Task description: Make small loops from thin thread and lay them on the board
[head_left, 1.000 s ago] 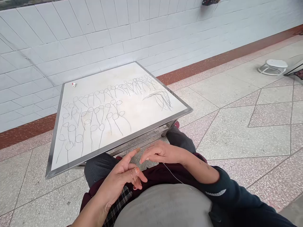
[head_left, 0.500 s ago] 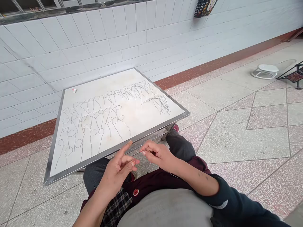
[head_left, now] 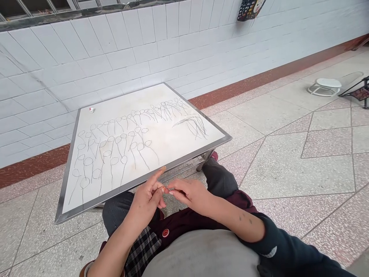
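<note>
My left hand (head_left: pixel 148 196) is over my lap at the table's near edge, its index finger stretched out and its thumb pinched against another finger. My right hand (head_left: pixel 190 194) meets it from the right, thumb and index finger pinched together at the left fingertips. Whatever thin thing lies between the fingertips is too small to make out. On the white table (head_left: pixel 173 151) lie many thin dark wires with looped ends (head_left: pixel 114 161), in rows. A bundle of loose wires (head_left: pixel 196 125) lies near the table's right corner.
A small red and white object (head_left: pixel 92 110) sits at the table's far left corner. Behind the table is a white tiled wall (head_left: pixel 121 57). A white stool (head_left: pixel 325 86) and a dark folding frame (head_left: pixel 357 92) stand on the floor at the right. A patterned bag (head_left: pixel 250 9) hangs on the wall.
My hands have come together, and their fingertips now meet where there was a gap. The wires on the table look the same.
</note>
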Motion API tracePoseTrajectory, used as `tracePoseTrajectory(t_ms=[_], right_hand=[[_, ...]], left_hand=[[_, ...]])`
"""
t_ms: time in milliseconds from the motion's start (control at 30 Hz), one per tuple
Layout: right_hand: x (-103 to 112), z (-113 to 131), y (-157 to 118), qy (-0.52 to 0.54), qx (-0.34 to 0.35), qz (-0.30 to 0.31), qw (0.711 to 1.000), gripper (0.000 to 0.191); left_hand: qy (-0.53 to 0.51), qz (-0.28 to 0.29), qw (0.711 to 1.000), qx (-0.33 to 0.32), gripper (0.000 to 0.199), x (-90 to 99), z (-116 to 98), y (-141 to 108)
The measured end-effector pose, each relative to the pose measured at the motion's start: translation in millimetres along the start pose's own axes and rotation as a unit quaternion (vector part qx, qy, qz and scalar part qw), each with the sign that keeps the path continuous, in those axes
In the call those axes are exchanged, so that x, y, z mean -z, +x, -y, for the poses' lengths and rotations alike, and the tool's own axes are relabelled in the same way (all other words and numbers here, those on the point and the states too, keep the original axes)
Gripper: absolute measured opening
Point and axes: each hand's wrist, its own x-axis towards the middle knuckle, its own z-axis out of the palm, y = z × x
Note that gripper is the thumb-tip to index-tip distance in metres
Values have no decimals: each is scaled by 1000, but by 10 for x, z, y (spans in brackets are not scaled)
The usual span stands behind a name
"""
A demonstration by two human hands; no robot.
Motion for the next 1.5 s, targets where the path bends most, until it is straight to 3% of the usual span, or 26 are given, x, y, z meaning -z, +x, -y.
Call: tracePoseTrajectory(t_ms=[233, 667, 867, 1033, 1367, 1500], right_hand=[[6, -45, 13, -78, 111, -1, 991, 24], [-45, -145, 17, -46, 62, -41, 996, 21], [-60, -161, -11, -102, 68, -27, 992, 23], [-97, -200, -15, -136, 85, -56, 986, 23], [-183, -277, -40, -230, 55, -24, 971, 21], [-233, -338, -57, -240, 55, -39, 968, 23]], left_hand=[[53, 10, 999, -1, 54, 27, -11, 38], [48, -13, 999, -21, 50, 64, -14, 28], [43, -53, 998, -12, 51, 201, -42, 31], [33, -49, 998, 2, 53, 270, -65, 34], [31, -86, 996, -12, 51, 445, 184, 107], [-1, -118, 993, -15, 54, 414, 219, 126]])
